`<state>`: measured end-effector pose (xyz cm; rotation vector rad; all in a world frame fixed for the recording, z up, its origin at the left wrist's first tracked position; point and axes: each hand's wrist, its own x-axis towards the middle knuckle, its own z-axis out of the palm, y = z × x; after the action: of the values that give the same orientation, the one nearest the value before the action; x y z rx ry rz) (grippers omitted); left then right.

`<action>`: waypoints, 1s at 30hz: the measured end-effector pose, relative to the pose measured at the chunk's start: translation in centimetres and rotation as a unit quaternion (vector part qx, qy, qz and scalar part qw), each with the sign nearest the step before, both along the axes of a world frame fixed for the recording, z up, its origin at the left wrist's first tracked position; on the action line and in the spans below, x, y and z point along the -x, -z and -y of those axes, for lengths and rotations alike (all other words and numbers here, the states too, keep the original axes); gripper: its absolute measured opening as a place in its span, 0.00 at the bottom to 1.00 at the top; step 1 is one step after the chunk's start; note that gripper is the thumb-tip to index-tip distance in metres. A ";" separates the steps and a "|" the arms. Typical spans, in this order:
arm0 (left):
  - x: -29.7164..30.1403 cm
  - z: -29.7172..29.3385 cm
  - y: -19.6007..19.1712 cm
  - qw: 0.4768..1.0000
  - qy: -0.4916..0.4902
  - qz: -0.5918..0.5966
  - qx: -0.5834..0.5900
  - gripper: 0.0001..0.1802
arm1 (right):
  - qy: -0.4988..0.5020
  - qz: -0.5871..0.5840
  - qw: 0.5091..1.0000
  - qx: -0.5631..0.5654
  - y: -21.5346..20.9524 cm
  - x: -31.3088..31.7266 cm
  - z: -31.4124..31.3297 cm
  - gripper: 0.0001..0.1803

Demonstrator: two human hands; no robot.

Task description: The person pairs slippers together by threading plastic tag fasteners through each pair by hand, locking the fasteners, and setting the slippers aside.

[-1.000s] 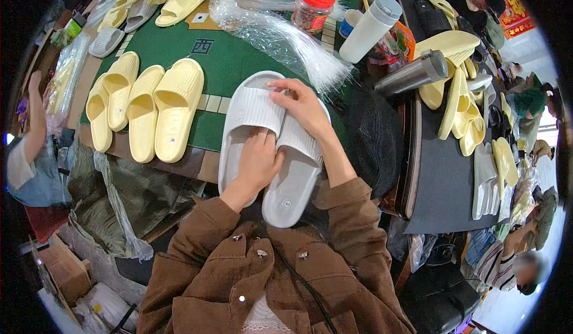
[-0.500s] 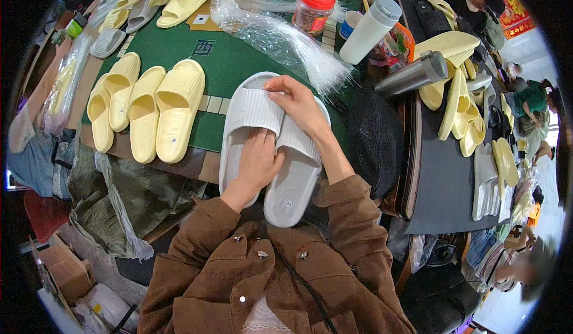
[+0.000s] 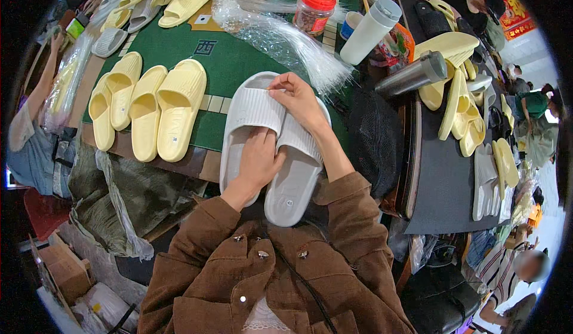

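A pair of light grey slide slippers stands side by side in front of me, toes away. The left grey slipper (image 3: 253, 104) has my left hand (image 3: 258, 161) in its opening, fingers tucked under the ribbed strap and fingertips hidden. The thumb lies at the gap beside the right grey slipper (image 3: 291, 194). My right hand (image 3: 298, 101) reaches over the right strap. Its thumb and index finger pinch together at the front inner edge of the left strap; whatever is between them is too small to make out.
Pale yellow slippers (image 3: 181, 110) stand left on the green table (image 3: 239, 50). Beyond lie a bundle of clear plastic strands (image 3: 310, 59), a red-lidded jar (image 3: 313, 13) and a white bottle (image 3: 371, 31). A steel tumbler (image 3: 412, 74) leans at right. Another person's arm (image 3: 45, 80) shows far left.
My right fingers shift slightly at the strap's edge, while my left hand stays under the strap. At the lower right, a person in stripes has moved.
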<state>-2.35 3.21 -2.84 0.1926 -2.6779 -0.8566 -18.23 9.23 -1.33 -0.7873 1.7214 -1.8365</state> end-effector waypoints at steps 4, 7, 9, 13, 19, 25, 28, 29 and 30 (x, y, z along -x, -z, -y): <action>0.0 0.0 -0.1 1.000 0.004 -0.019 0.000 0.20 | 0.003 -0.092 0.986 -0.139 -1.4 -0.1 -0.4 0.15; -0.1 0.1 -0.1 1.000 0.002 -0.013 0.017 0.20 | -0.019 -0.121 0.978 -0.168 -1.4 0.2 0.2 0.18; -0.1 0.2 0.0 1.000 0.001 -0.016 0.010 0.21 | -0.022 -0.134 0.975 -0.177 -1.9 0.1 0.3 0.16; 0.2 -0.1 0.0 1.000 0.003 -0.005 -0.020 0.23 | 0.057 -0.133 0.985 -0.094 0.5 0.5 0.3 0.13; -0.7 0.6 -1.9 1.000 0.019 0.004 -0.006 0.26 | 0.094 -0.086 0.991 -0.043 -1.0 0.0 -0.4 0.09; -2.8 2.0 -7.7 0.994 0.068 -0.078 -0.021 0.17 | 0.118 -0.121 0.982 -0.083 -2.3 -0.7 -2.4 0.10; -0.7 3.7 -9.4 0.990 0.027 -0.099 -0.093 0.09 | 0.157 -0.214 0.962 -0.059 -2.2 -1.6 -1.8 0.08; 0.8 4.2 -9.4 0.990 0.028 -0.101 -0.093 0.09 | 0.166 -0.214 0.960 -0.061 -1.9 -1.9 -1.8 0.08; 2.6 4.5 -9.1 0.988 0.028 -0.148 -0.042 0.09 | 0.177 -0.216 0.958 -0.064 -1.5 -2.0 -1.8 0.08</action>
<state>-4.99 -1.34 6.21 0.0068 -2.3833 -0.9347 -16.28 11.08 0.15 -0.9231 2.3660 -1.8428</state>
